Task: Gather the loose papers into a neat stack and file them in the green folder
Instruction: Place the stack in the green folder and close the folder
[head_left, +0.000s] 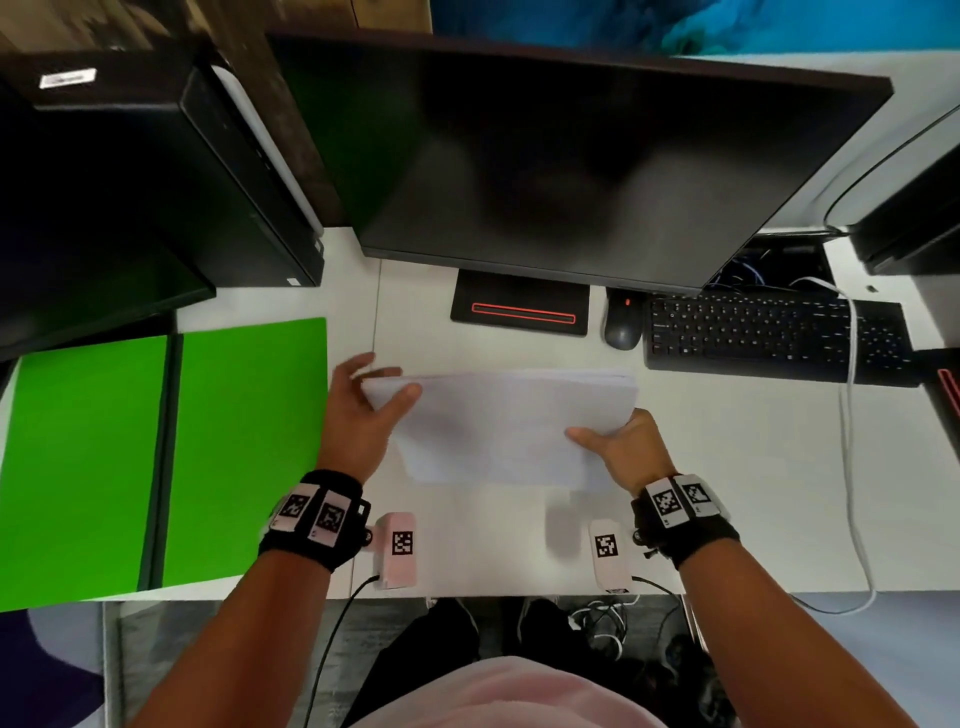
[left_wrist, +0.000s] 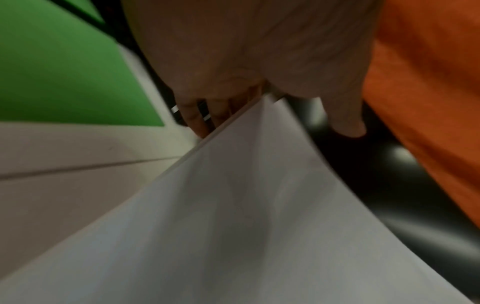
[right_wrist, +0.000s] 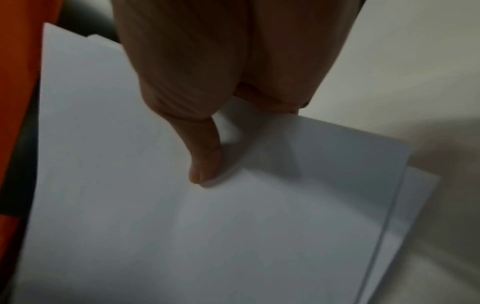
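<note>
Two hands are on the papers (head_left: 504, 426) at this moment, and I read them as mid-way through squaring the stack. My right hand (head_left: 626, 449) pinches the near right corner: the thumb (right_wrist: 205, 164) lies flat on the top sheet and the fingers go under, out of sight. My left hand (head_left: 361, 410) takes the far left corner, thumb over the top sheet and fingers spread behind the edge; I see those fingers (left_wrist: 200, 121) curled behind the paper in the left wrist view. Both hands hold the same bundle, lifted off the desk (head_left: 727, 467), its shadow lying on the white top just near of it.

The sheets are gathered but not neat. In the right wrist view a lower sheet sticks out past the top one along one edge, and the far corner shows a second offset layer. So I judge the gathering done and the tidying still open: the edges want tapping level.

Out to the left, the folder (head_left: 244, 447) lies open and flat on the desk, both green leaves showing, nothing in it. It is near the left hand but apart from the papers. Filing is wholly left: carry the stack left, lay it on a leaf, close the cover.

Beyond, far of the papers, stand the monitor (head_left: 571, 166), mouse (head_left: 622, 322) and keyboard (head_left: 774, 332).
</note>
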